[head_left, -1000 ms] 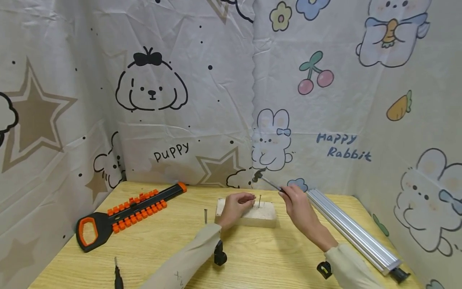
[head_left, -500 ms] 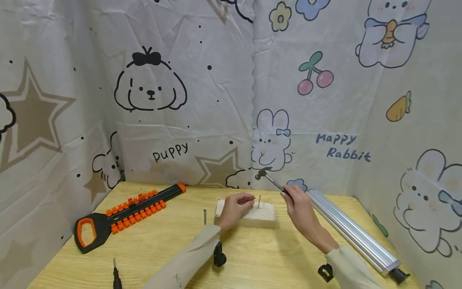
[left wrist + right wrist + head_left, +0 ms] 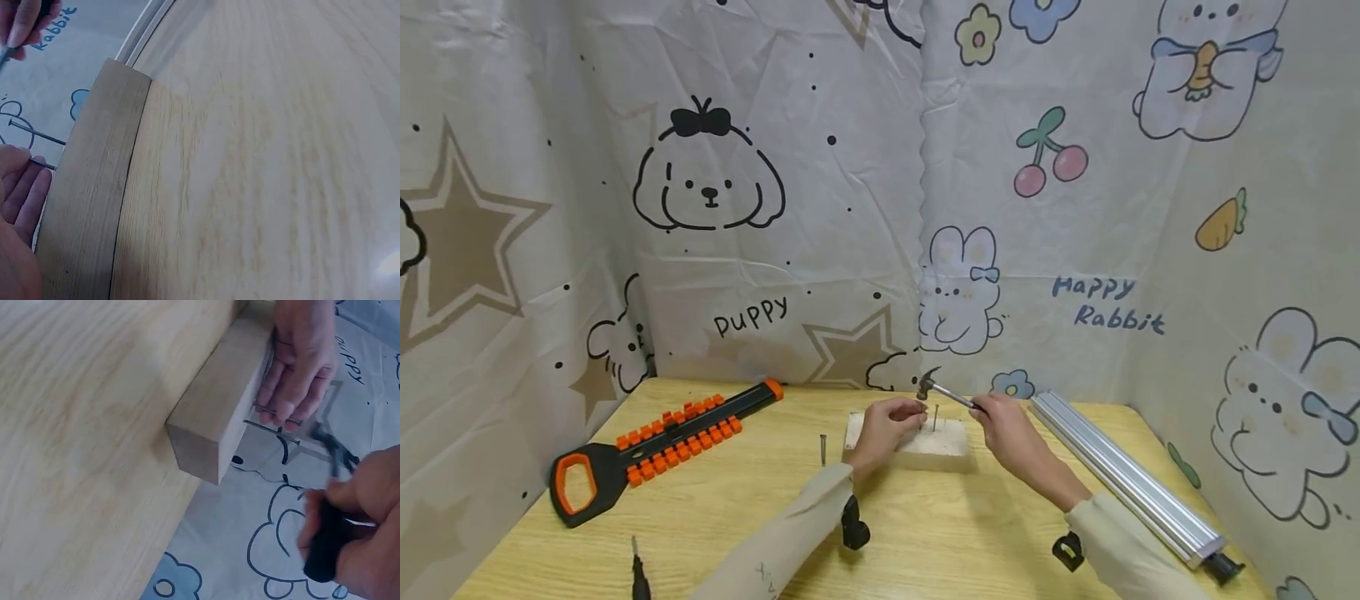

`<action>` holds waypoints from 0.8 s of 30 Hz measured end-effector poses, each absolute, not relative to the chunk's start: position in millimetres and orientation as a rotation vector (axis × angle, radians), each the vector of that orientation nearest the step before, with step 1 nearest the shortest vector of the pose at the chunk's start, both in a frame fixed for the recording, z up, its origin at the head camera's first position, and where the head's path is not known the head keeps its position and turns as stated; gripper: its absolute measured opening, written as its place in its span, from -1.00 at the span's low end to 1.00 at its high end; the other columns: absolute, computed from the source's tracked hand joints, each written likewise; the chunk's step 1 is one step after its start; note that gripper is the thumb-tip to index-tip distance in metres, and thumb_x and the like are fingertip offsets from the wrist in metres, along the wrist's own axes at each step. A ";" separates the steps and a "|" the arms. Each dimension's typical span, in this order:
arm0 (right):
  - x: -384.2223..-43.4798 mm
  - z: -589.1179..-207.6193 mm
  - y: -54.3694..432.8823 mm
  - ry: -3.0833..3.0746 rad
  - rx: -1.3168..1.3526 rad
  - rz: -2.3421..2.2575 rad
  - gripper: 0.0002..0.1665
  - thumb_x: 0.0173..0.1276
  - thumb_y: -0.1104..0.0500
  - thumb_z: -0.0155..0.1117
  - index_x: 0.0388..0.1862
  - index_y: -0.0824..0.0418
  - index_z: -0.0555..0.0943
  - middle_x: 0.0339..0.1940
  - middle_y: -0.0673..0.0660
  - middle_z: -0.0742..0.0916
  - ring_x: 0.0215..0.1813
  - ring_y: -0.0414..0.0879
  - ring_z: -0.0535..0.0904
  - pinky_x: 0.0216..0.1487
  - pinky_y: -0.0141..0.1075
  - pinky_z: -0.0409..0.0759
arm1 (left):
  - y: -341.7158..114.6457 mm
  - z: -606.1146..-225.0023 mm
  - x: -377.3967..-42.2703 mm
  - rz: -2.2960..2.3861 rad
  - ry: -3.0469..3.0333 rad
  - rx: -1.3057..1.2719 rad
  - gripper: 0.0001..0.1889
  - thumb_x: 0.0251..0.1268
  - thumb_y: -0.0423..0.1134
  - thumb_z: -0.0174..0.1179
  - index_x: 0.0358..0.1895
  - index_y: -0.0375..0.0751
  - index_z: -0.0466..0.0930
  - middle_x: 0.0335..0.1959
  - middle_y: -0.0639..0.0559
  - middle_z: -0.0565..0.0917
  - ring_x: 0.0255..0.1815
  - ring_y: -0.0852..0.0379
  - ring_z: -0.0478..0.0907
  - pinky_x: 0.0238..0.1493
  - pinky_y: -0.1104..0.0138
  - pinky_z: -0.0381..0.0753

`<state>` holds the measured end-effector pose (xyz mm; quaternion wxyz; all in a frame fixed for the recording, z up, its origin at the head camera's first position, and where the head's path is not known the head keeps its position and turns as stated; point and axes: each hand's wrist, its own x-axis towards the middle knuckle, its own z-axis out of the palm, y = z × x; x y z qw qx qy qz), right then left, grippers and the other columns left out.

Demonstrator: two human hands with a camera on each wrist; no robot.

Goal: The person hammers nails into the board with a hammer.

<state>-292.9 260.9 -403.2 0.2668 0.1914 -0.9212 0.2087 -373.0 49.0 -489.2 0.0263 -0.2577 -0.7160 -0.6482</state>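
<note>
1. Slim grey metal nail (image 3: pixel 42 164), first item: stands on the upper face of a pale rectangular wooden block (image 3: pixel 936 458), which rests on a light yellow wood-grain table (image 3: pixel 925 533).
2. Left hand (image 3: pixel 883 429): thumb and fingers pinch this nail by its shank. Grip maintained against the earlier head views.
3. Right hand (image 3: pixel 1011 433): fingers wrapped round the black grip of a small claw hammer (image 3: pixel 926 384) with a dark head and bright metal shaft.
4. Change noted: half a second ago the hammer head was higher and farther right, tipped sideways. It has now dropped and swung left, sitting just above the pinched nail with its striking face pointing down. Contact cannot be confirmed; the right wrist view is blurred at the head.
5. Assessment: the hammer appears lined up for, or partway through, a light tap. Fingertips lie very near the striking line, so a glancing blow could catch them.
6. Second grey nail (image 3: pixel 37 133): stands in the block just beside the first, with no hand on it; its position on the block is unchanged.
7. Surroundings: black-and-orange slotted rack (image 3: pixel 672 430) on the left, ribbed silver metal bar (image 3: pixel 1123 475) on the right; both undisturbed.
</note>
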 end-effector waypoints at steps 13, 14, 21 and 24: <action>-291.1 -409.5 262.7 -2.362 0.568 0.485 -0.95 0.45 0.45 0.31 -0.17 0.38 0.68 -0.39 0.09 0.59 -0.36 -0.12 0.46 -0.40 -0.23 0.51 | 48.4 -485.9 -371.0 -2.078 -2.197 -0.787 -0.76 0.42 -0.40 0.35 0.03 -0.51 0.71 -0.03 -0.34 0.79 -0.02 -0.26 0.75 -0.10 0.48 0.70; -292.2 -409.3 263.1 -2.317 0.564 0.501 -0.93 0.46 0.45 0.30 -0.14 0.39 0.68 -0.36 0.13 0.61 -0.33 -0.08 0.49 -0.37 -0.20 0.54 | 48.1 -486.0 -370.8 -2.081 -2.197 -0.787 -0.75 0.42 -0.40 0.35 0.04 -0.52 0.70 -0.03 -0.34 0.78 -0.01 -0.26 0.75 -0.09 0.48 0.70; -294.8 -409.5 264.1 -2.406 0.591 0.443 -0.95 0.47 0.42 0.31 -0.16 0.40 0.68 -0.39 0.11 0.61 -0.34 -0.07 0.52 -0.38 -0.21 0.56 | 46.0 -484.3 -371.0 -2.058 -2.225 -0.779 -0.78 0.41 -0.38 0.36 0.01 -0.46 0.73 -0.04 -0.29 0.80 -0.03 -0.21 0.76 -0.09 0.48 0.69; -294.8 -409.7 264.8 -2.363 0.590 0.444 -0.96 0.43 0.44 0.34 -0.17 0.40 0.69 -0.39 0.12 0.62 -0.35 -0.06 0.54 -0.38 -0.19 0.58 | 45.9 -485.0 -371.5 -2.062 -2.237 -0.779 -0.77 0.41 -0.38 0.37 0.02 -0.46 0.73 -0.03 -0.29 0.80 -0.02 -0.20 0.77 -0.07 0.47 0.70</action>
